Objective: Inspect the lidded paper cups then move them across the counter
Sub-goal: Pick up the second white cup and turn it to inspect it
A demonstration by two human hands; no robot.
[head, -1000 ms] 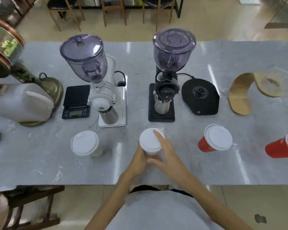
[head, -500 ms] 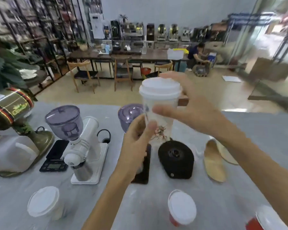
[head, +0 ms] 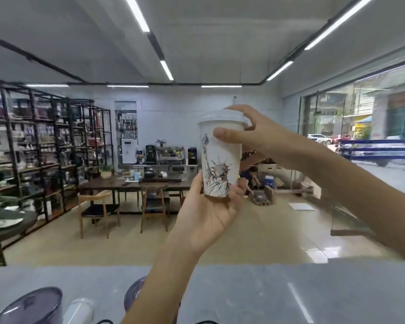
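A white paper cup with a white lid and a Statue of Liberty drawing is held upright at eye height, well above the grey counter. My left hand cups its base from below. My right hand grips the upper wall, thumb on the front and fingers over the lid's rim. The other cups on the counter are out of view.
The tops of two purple-lidded grinder hoppers show at the bottom edge. Beyond the counter are wooden chairs, a long table, black shelving at left and a glass shopfront at right.
Both hands lifted the white cup off the counter up to eye height. The view tilted up from the counter to the room, so the other cups left the frame.
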